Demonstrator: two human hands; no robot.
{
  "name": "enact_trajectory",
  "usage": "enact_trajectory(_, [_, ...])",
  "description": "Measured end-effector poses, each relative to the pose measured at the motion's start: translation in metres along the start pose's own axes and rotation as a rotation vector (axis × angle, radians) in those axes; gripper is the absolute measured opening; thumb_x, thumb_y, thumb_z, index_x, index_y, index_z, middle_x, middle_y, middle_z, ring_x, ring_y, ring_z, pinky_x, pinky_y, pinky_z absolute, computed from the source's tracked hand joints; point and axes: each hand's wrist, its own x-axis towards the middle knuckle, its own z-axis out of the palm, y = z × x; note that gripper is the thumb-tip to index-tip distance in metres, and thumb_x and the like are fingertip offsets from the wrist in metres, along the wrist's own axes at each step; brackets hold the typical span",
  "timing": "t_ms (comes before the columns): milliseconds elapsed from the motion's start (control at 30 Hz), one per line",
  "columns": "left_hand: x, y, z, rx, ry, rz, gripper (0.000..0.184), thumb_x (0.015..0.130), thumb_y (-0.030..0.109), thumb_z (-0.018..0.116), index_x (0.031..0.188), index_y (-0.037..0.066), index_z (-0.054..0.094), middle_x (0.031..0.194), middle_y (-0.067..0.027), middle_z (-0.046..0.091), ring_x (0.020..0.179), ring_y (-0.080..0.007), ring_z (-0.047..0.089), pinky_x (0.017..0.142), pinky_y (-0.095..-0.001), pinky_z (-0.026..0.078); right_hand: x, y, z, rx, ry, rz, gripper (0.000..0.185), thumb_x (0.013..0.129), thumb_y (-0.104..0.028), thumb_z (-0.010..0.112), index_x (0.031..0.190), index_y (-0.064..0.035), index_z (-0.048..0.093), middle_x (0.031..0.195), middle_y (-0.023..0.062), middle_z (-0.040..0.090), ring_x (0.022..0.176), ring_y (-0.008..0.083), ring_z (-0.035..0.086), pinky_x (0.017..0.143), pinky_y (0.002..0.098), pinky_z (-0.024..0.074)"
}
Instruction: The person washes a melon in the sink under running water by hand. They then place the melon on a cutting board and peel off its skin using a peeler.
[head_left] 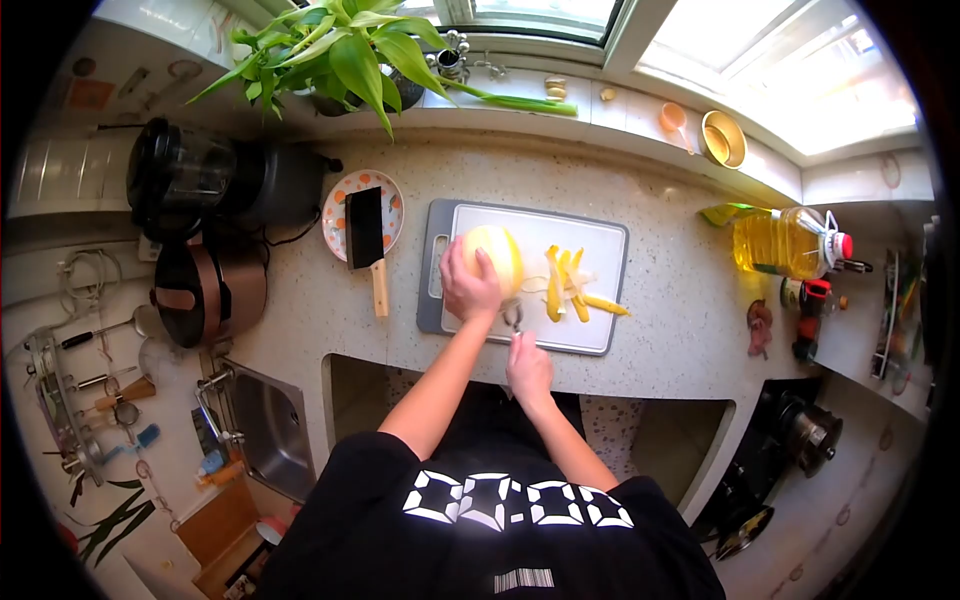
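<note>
My left hand [470, 284] is wrapped round the left side of a large, pale yellow, partly peeled fruit or vegetable [494, 256] over the cutting board [470, 218]. In my right hand [529, 366] is a peeler [513, 316], its head just below the yellow piece and its handle mostly hidden by my fingers. Several yellow peel strips [555, 285] lie on the right half of the white board, one reaching its right edge. Left of the board, a cleaver [366, 228] rests across a patterned plate [393, 196], its wooden handle pointing toward me.
An oil bottle [780, 243] and a dark sauce bottle [812, 312] stand at the right. Kitchen appliances [212, 285] and a sink [268, 430] are on the left. A green plant [340, 55] and a yellow bowl [723, 139] sit along the windowsill; a stove [765, 450] is lower right.
</note>
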Motion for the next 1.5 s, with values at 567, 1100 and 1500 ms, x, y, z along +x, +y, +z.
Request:
enact_trajectory(567, [0.016, -0.033, -0.012, 0.093, -0.19, 0.217, 0.048, 0.099, 0.029, 0.055, 0.146, 0.019, 0.057, 0.148, -0.0203, 0.048, 0.133, -0.0401, 0.051, 0.111, -0.0467, 0.042, 0.11, -0.021, -0.018, 0.748, 0.103, -0.093, 0.047, 0.09, -0.029, 0.08, 0.121, 0.0032, 0.067, 0.091, 0.0023, 0.065, 0.08, 0.0097, 0.057, 0.075, 0.0276, 0.0469])
enact_trajectory(1100, [0.009, -0.017, -0.018, -0.048, -0.193, 0.332, 0.059, 0.085, 0.036, 0.067, 0.14, 0.019, 0.062, 0.145, -0.0156, 0.054, 0.129, -0.0396, 0.054, 0.108, -0.0484, 0.045, 0.125, 0.025, -0.015, 0.952, 0.153, 0.118, 0.029, 0.089, -0.022, 0.081, 0.105, -0.0054, 0.064, 0.064, -0.0021, 0.054, 0.045, 0.0101, 0.045, 0.04, 0.0278, 0.0323])
enact_trajectory(1500, [0.008, -0.03, -0.016, -0.128, -0.183, 0.452, 0.054, 0.099, 0.03, 0.046, 0.144, 0.001, 0.055, 0.145, -0.0211, 0.055, 0.132, -0.0418, 0.053, 0.113, -0.0483, 0.04, 0.127, -0.014, -0.068, 0.229, 0.041, -0.149, 0.046, 0.106, -0.042, 0.043, 0.11, -0.0048, 0.069, 0.101, 0.0221, 0.072, 0.1, 0.0428, 0.067, 0.085, 0.0495, 0.0515])
